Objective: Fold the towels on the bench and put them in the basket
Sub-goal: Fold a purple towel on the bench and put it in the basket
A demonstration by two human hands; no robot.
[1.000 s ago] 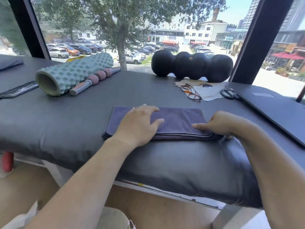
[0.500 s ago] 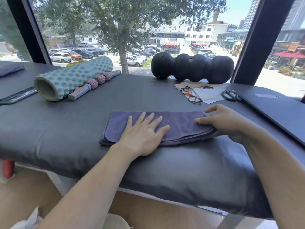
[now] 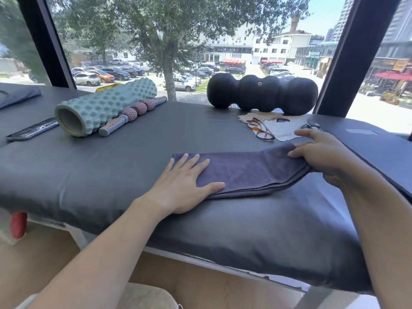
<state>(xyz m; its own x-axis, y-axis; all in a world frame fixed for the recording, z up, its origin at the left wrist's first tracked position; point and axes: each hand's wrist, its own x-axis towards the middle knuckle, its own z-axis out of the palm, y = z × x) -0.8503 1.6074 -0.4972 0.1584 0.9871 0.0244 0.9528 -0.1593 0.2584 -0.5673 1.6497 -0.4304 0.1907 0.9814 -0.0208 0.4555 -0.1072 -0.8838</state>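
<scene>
two hands (image 3: 182, 186) (image 3: 321, 152) on towel (image 3: 249, 172)

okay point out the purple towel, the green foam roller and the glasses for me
purple towel (image 3: 245, 172): head view, on its flat top layer between the hands.
green foam roller (image 3: 111, 103): head view, on its bumpy side.
glasses (image 3: 259, 128): head view, on the frame by the lenses.

A physiotherapy or fitness studio is suggested: a padded bench (image 3: 111, 175) is set against street-level windows (image 3: 200, 41), with foam rollers at 11 (image 3: 107, 105) and 1 o'clock (image 3: 263, 94).
</scene>
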